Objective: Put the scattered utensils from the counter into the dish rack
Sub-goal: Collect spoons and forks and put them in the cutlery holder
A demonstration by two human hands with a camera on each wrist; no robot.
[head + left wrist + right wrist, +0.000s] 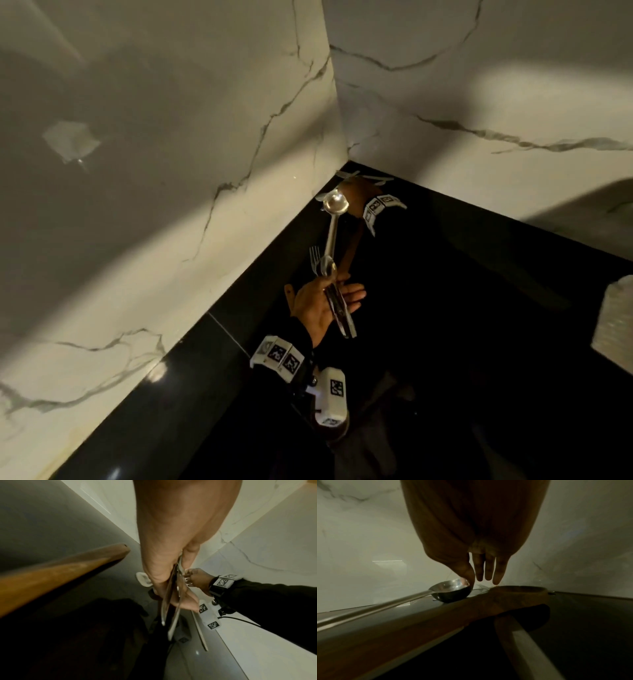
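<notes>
A bundle of cutlery (337, 301), a fork among it, is gripped in the left hand (322, 305), thumb curled over the handles. The right hand (356, 198) is held over the far corner of the counter (479, 308), fingers (488, 569) straight and loosely spread, thumb touching the steel ladle (452, 591); nothing is grasped. A wooden spoon (513, 592) is seen beside the ladle. No rack is in view, so nothing is judged delivered yet; collecting is under way.
</notes>
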